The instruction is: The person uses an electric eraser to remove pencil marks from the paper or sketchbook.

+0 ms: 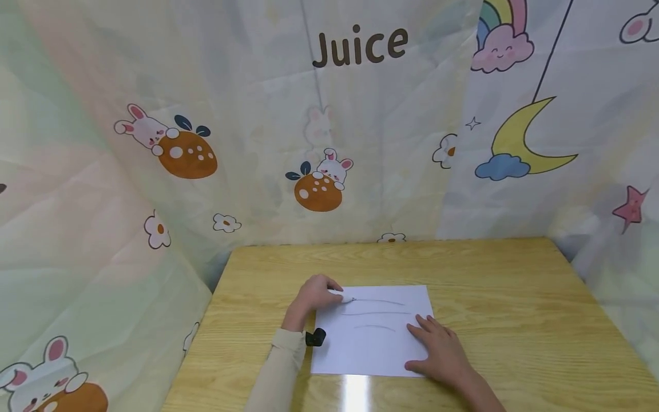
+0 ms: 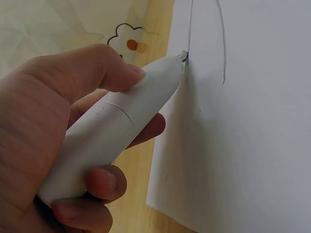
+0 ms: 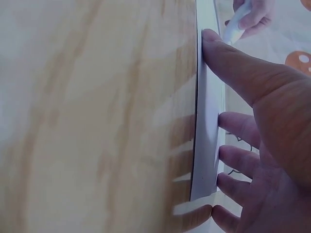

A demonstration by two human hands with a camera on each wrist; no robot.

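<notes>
My left hand (image 1: 315, 294) grips a thick white pen-shaped tool (image 2: 116, 116) over the far left part of a white sheet of paper (image 1: 370, 355). The tool's small grey metal tip (image 2: 182, 56) sits at the end of a thin line on the sheet, and its exact kind cannot be told. My thumb and fingers wrap its rounded body. Several thin grey lines (image 1: 374, 327) run across the paper, some slightly curved. With fingers spread, my right hand (image 1: 443, 349) rests on the sheet's right side, its thumb near the front edge.
The sheet lies on a light wood-grain table (image 1: 515, 320). A printed cloth (image 1: 247, 143) with rabbits and a moon hangs behind and at the sides. A small black device (image 1: 316, 337) is at my left wrist, and light reflects off the tabletop in front of the paper.
</notes>
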